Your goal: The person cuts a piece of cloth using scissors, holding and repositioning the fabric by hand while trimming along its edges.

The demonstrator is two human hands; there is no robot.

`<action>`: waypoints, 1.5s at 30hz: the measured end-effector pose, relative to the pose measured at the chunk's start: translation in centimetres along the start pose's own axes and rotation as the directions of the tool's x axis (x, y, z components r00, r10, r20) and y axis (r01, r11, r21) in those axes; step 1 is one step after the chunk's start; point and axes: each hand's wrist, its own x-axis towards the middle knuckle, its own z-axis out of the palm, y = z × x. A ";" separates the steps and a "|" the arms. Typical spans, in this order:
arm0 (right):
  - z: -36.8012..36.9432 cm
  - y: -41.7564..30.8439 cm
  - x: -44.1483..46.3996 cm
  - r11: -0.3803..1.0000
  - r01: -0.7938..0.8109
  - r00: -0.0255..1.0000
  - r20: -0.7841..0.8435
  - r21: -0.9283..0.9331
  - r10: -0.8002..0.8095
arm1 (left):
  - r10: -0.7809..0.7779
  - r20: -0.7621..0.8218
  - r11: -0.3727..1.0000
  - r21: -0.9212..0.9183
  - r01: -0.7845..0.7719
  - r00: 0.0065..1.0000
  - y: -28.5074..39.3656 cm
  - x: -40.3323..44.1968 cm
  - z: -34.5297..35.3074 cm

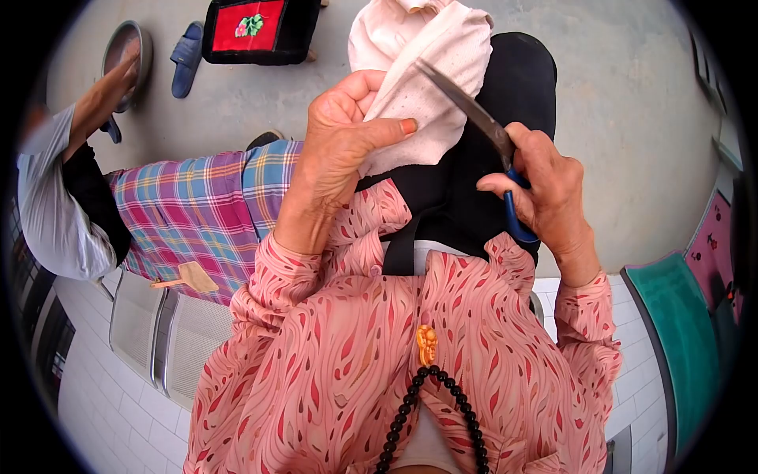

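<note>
A pale pink speckled cloth (442, 118) drapes over my lap, on black trousers (517, 87). My left hand (347, 130) pinches its left edge, with the thumb lying across the front of the fabric. In my right hand (545, 186) is a pair of scissors (478, 114) with blue handles, my fingers through and around the loops. The blades look closed together and point up and to the left, over the right part of the cloth. The lower end of the cloth hangs near my left wrist.
Left of me, a plaid cloth (197, 197) covers a metal bench (197, 340), with a small tan fan-shaped item (197, 276) on it. Another person (59, 197) sits at the far left, near a basin (142, 79). A blue slipper (187, 59) and black-red stool (229, 51) stand ahead. A green chair (671, 324) is right.
</note>
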 end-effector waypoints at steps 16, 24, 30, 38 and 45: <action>0.2 -0.7 0.2 0.994 0.030 0.999 0.031 -0.104 -0.027 | 0.109 -0.108 0.990 -0.077 -0.118 0.988 -0.2 -0.2 -0.6; 0.1 -0.8 0.8 0.974 0.092 0.995 0.049 -0.205 -0.083 | 0.098 -0.055 0.981 -0.163 -0.106 0.994 0.2 -0.4 -0.4; -0.2 -0.9 1.0 0.962 0.104 0.994 0.066 -0.253 -0.091 | 0.112 -0.066 0.983 -0.136 -0.120 0.992 0.4 -0.6 -0.1; -0.4 -0.7 1.2 0.949 0.143 0.990 0.036 -0.282 -0.139 | 0.111 -0.081 0.988 -0.095 -0.119 0.990 0.7 -0.7 0.2; -0.4 -0.4 1.1 0.949 0.164 0.986 0.027 -0.269 -0.163 | 0.105 -0.065 0.988 -0.107 -0.112 0.992 0.5 -0.5 0.1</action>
